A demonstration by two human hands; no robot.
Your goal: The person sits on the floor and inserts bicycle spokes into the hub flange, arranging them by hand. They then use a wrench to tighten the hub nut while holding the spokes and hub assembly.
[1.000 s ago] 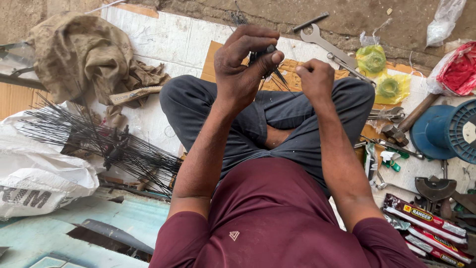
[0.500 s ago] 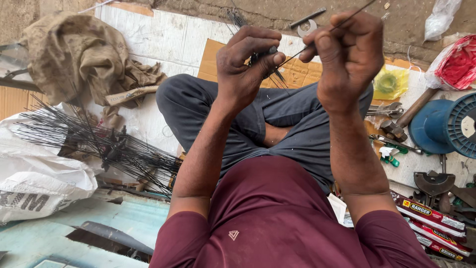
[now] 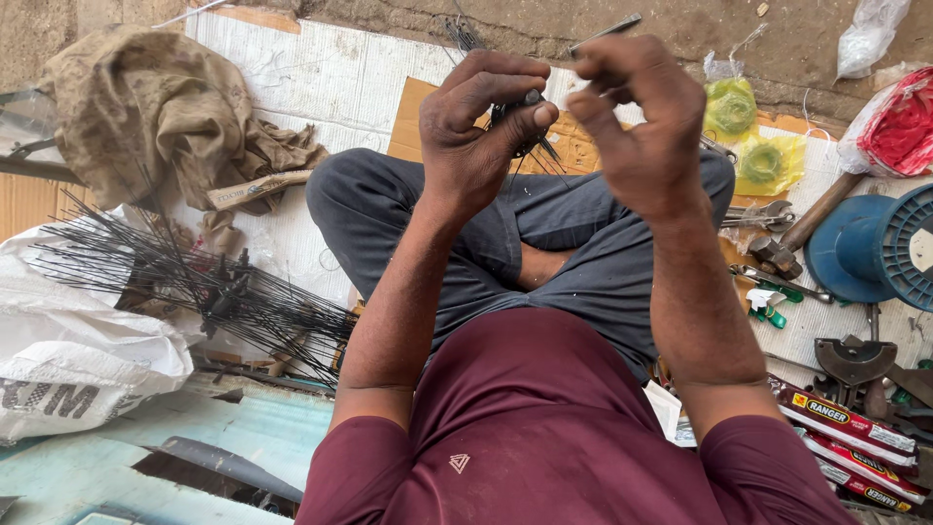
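Overhead, both hands raised over crossed legs, working a small bundle of thin dark wires.

Left hand [image 3: 486, 136] clenched round a small dark bundle of wires [image 3: 525, 122], thumb and fingers pinching it; loose wire ends fan out below the grip. Right hand [image 3: 637, 126] just beside it, fingers curled, pinching a thin metal rod [image 3: 607, 31] that sticks up and away towards the far edge of the mat. White mat [image 3: 292, 68] carries the rest: pile of long black wires [image 3: 194, 282] near its left edge, crumpled brown cloth [image 3: 146, 107] at the far left corner, blue spool [image 3: 870, 248] and hammer [image 3: 802, 228] at the right edge, pliers [image 3: 855, 360] nearer.
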